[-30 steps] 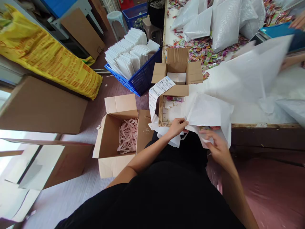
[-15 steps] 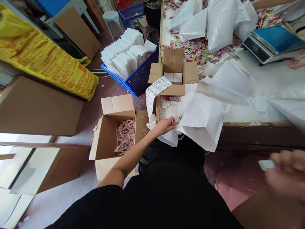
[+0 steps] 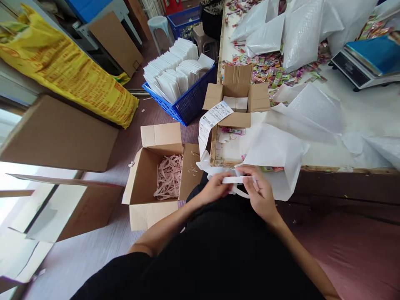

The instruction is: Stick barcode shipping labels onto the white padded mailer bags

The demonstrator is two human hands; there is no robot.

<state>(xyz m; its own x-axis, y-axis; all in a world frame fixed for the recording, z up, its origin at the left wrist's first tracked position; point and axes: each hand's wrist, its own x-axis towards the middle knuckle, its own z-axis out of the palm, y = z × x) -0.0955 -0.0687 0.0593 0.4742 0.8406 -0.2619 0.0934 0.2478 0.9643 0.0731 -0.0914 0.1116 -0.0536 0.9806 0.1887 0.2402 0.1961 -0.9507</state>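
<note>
A narrow white strip (image 3: 233, 180) is stretched between my hands at the table's front edge, with a curl of it hanging below. My left hand (image 3: 215, 186) pinches its left end. On the other end, the fingers of my right hand (image 3: 261, 193) are closed. Just beyond lies a white bubble mailer (image 3: 273, 146), its mouth towards me and some colourful packets (image 3: 273, 169) showing inside. A printed label strip (image 3: 215, 116) hangs over the table's left corner beside a small open carton (image 3: 234, 120) holding white cards.
A large carton (image 3: 135, 179) with pink paper shreds stands on the floor at left, near a blue basket (image 3: 193, 100) of white mailers. Filled mailers (image 3: 301, 37), scattered small packets (image 3: 265, 68) and a scale (image 3: 356, 68) occupy the table. A yellow sack (image 3: 78, 79) leans at far left.
My right hand has come in from the far right to meet my left hand. The white strip is now held between both hands. The view has shifted slightly.
</note>
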